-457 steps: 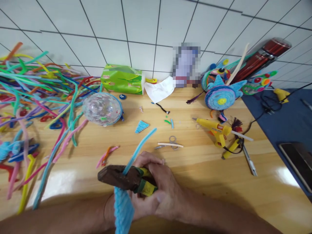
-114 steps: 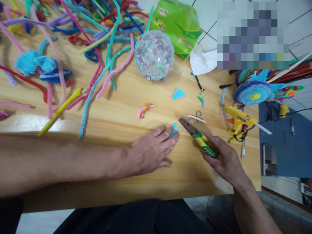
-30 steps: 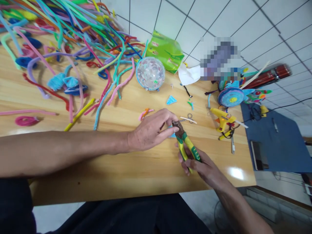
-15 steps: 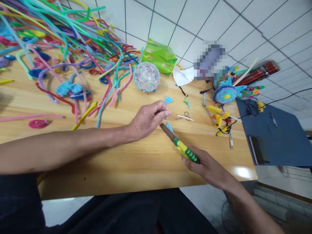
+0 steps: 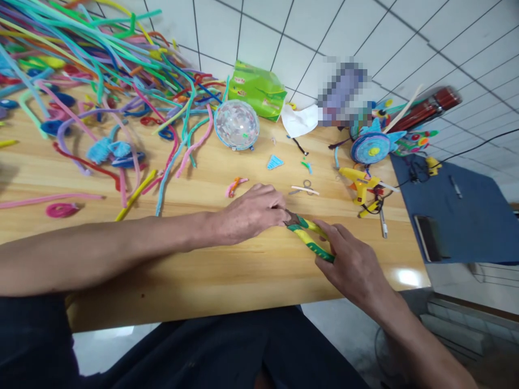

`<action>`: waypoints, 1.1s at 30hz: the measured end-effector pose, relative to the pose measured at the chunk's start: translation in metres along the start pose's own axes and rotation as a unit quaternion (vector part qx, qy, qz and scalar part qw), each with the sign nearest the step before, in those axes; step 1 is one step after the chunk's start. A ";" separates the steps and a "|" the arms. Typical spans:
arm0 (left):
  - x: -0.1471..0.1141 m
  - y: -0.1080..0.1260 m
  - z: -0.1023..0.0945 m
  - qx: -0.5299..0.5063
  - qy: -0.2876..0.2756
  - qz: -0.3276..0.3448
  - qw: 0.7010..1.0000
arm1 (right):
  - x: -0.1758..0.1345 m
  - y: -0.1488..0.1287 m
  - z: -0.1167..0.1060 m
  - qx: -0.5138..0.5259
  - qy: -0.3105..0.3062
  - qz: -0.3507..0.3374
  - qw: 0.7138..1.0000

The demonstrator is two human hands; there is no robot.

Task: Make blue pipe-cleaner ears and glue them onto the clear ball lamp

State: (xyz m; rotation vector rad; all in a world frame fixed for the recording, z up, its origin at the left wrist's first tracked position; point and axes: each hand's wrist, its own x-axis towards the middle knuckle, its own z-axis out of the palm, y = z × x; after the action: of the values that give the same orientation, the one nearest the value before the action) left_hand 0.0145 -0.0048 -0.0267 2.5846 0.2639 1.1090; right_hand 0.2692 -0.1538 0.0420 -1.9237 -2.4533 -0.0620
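Observation:
My right hand (image 5: 351, 256) is wrapped around the yellow-and-green handles of a pair of pliers (image 5: 310, 242), which stand spread apart. The dark jaws reach the fingertips of my left hand (image 5: 255, 213). Those fingers are pinched together, and whatever lies between them is hidden. A flat light-blue ribbed triangle (image 5: 274, 162) lies on the table (image 5: 194, 275) just beyond my left hand. Near it are an orange-and-pink twisted scrap (image 5: 234, 187) and small scissors (image 5: 307, 184) with a pale stick across them.
Many coloured pipe cleaners (image 5: 101, 48) cover the table's left and back. Farther off stand a clear dome container (image 5: 236, 127) and a green packet (image 5: 257, 89). To the right are a yellow glue gun (image 5: 360, 182), a round blue craft piece (image 5: 370, 148) and a dark blue mat (image 5: 466, 216).
My left hand has moved slightly right and nearer me, uncovering the orange-and-pink scrap. The pliers' handles have spread, their jaws now at my left fingertips. The nearer light-blue piece no longer shows.

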 end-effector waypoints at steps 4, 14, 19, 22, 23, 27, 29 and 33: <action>-0.002 -0.003 -0.002 0.025 -0.007 0.020 0.999 | 0.000 0.001 0.002 0.037 0.000 -0.001 0.999; 0.011 -0.017 -0.013 0.010 -0.166 -0.295 0.941 | -0.023 0.039 0.011 0.108 0.029 0.079 0.991; 0.006 -0.014 -0.008 0.003 -0.201 -0.281 0.938 | -0.034 0.045 0.024 0.130 0.023 0.097 0.986; 0.000 -0.018 0.000 -0.030 -0.149 -0.278 0.949 | -0.033 0.041 0.026 0.144 0.014 0.087 0.986; -0.002 -0.020 0.002 -0.041 -0.133 -0.274 0.952 | -0.032 0.039 0.025 0.147 0.009 0.082 0.986; -0.003 -0.024 0.008 -0.050 -0.120 -0.251 0.959 | -0.028 0.034 0.023 0.149 -0.013 0.068 0.986; 0.000 -0.026 0.011 -0.026 -0.140 -0.239 0.960 | -0.026 0.033 0.024 0.149 -0.013 0.064 0.987; 0.003 -0.030 0.016 0.007 -0.183 -0.166 0.969 | -0.026 0.030 0.029 0.160 -0.003 0.061 0.985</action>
State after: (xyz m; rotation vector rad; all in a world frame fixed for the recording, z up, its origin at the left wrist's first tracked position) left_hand 0.0272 0.0207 -0.0454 2.5677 0.5870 0.5048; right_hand 0.3047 -0.1701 0.0123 -1.9227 -2.1784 0.3199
